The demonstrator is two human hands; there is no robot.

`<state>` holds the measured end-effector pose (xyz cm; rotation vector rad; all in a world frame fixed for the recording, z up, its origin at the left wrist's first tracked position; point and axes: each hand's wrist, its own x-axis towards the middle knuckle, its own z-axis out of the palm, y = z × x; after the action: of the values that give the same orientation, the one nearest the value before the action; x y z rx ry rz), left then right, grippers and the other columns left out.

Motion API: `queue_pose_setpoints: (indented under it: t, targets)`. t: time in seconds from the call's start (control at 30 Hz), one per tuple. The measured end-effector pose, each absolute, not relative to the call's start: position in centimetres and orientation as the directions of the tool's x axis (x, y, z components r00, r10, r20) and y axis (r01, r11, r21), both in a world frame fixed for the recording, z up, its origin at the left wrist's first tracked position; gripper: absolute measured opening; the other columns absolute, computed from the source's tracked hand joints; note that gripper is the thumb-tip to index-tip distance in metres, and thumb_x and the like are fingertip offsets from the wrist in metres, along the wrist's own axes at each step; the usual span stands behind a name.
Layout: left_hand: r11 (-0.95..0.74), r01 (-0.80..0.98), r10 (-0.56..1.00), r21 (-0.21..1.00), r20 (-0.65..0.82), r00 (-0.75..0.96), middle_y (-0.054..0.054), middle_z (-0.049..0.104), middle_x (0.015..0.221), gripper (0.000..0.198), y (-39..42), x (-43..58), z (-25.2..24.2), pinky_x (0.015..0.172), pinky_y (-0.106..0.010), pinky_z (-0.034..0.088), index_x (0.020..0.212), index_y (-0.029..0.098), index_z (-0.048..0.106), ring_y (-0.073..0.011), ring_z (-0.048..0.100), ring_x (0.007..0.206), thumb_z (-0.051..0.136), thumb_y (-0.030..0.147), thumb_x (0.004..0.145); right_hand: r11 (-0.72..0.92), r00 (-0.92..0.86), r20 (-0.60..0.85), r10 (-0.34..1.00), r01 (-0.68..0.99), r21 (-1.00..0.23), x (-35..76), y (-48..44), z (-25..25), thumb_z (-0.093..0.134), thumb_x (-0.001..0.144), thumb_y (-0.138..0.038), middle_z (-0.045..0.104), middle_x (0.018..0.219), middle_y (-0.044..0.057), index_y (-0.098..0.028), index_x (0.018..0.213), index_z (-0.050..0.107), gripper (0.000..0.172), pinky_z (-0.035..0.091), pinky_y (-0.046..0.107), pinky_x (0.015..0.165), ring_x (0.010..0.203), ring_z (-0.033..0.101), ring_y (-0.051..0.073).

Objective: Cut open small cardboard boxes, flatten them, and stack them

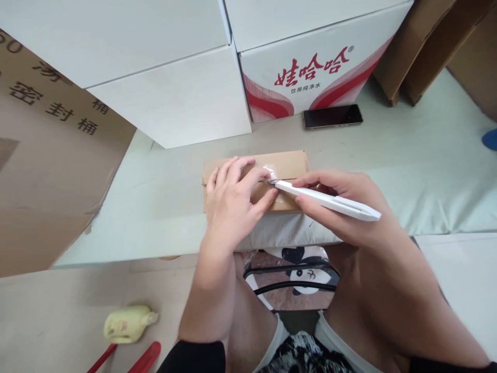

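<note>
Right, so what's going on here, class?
A person sits at a low table with a small cardboard box in front of them. Their left hand lies on the box, while their right hand holds a white tool, probably a cutter, its tip by the clear tape. The box looks closed; whether the tape is cut, I can't tell. A phone lies beyond.

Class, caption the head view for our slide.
Left hand on a cardboard box, right hand holding a slim white tool by the clear tape.
</note>
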<state>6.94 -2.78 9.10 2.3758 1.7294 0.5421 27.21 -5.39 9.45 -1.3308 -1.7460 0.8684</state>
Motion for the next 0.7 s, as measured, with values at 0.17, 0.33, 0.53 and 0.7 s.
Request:
queue_pose_setpoints:
  t: [0.17,0.33,0.53,0.7]
  targets:
    - [-0.312,0.886,0.948,0.344,0.166,0.27,-0.001,0.063,0.143,0.02,-2.8,6.8,9.2,0.12,-0.057,0.035,0.111,0.037,0.073,-0.0324,0.048,0.143,0.068,0.043,0.093,0.199,-0.151,0.142,0.978,0.489,-0.849,27.1,-5.8,10.1,0.065,0.088,-0.032,0.069,0.066,-0.002,-0.02,0.094,0.078,0.018,0.035,0.023,0.048,0.052,0.053,0.009]
    - [-0.322,0.882,0.945,0.345,0.169,0.279,-0.001,0.062,0.144,0.021,-2.9,6.7,9.2,0.119,-0.057,0.035,0.112,0.037,0.073,-0.0318,0.048,0.143,0.068,0.045,0.093,0.219,-0.214,0.126,0.969,0.498,-0.839,27.5,-6.0,10.6,0.065,0.088,-0.033,0.07,0.069,-0.002,-0.021,0.097,0.077,0.019,0.036,0.024,0.049,0.053,0.052,0.009]
    - [-0.329,0.876,0.944,0.352,0.153,0.293,-0.001,0.062,0.145,0.023,-2.8,6.6,9.3,0.121,-0.056,0.033,0.114,0.038,0.073,-0.031,0.047,0.145,0.066,0.047,0.094,0.248,-0.217,0.15,0.964,0.551,-0.797,27.3,-6.1,10.7,0.064,0.09,-0.033,0.07,0.069,-0.003,-0.021,0.098,0.077,0.019,0.038,0.023,0.049,0.052,0.052,0.009]
    - [-0.296,0.88,0.955,0.373,0.125,0.268,0.0,0.061,0.147,0.022,-2.9,6.6,9.5,0.123,-0.057,0.031,0.114,0.038,0.072,-0.0304,0.045,0.147,0.066,0.045,0.094,0.272,-0.208,0.184,0.961,0.569,-0.776,26.8,-6.1,10.3,0.064,0.09,-0.035,0.071,0.069,-0.001,-0.021,0.099,0.077,0.021,0.039,0.024,0.05,0.051,0.053,0.009]
